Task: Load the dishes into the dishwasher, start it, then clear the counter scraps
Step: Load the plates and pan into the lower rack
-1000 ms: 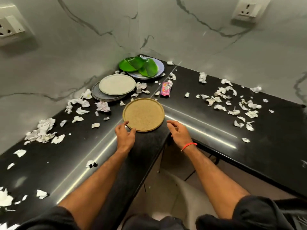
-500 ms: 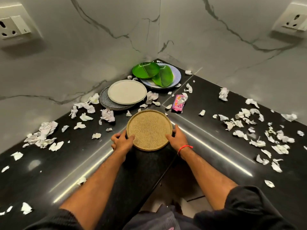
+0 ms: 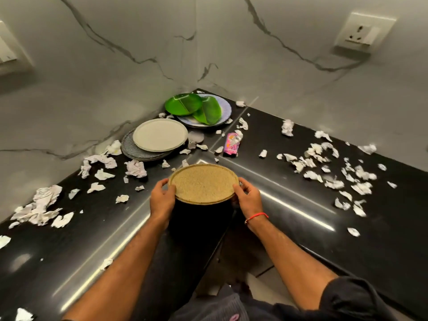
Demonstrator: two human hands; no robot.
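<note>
The left hand (image 3: 162, 200) and right hand (image 3: 247, 198) gripped the tan plate (image 3: 203, 184) by opposite rims, fingers curled around its edges, holding it tilted just above the black counter (image 3: 289, 239). Farther back sat a cream plate (image 3: 160, 134) on grey plates (image 3: 129, 147), then green plates (image 3: 183, 104) in the corner. Paper scraps (image 3: 324, 167) lay scattered left and right.

Hidden and cut-off parts at the bench corner

The tan plate (image 3: 203, 183) hides the fingertips of both hands beneath its rim. The cream plate (image 3: 160, 134) covers most of the grey plates (image 3: 129, 147) stacked below. The left wall socket (image 3: 9, 52) is cut by the frame edge. Print on the pink wrapper (image 3: 231, 144) is too small to read.
</note>
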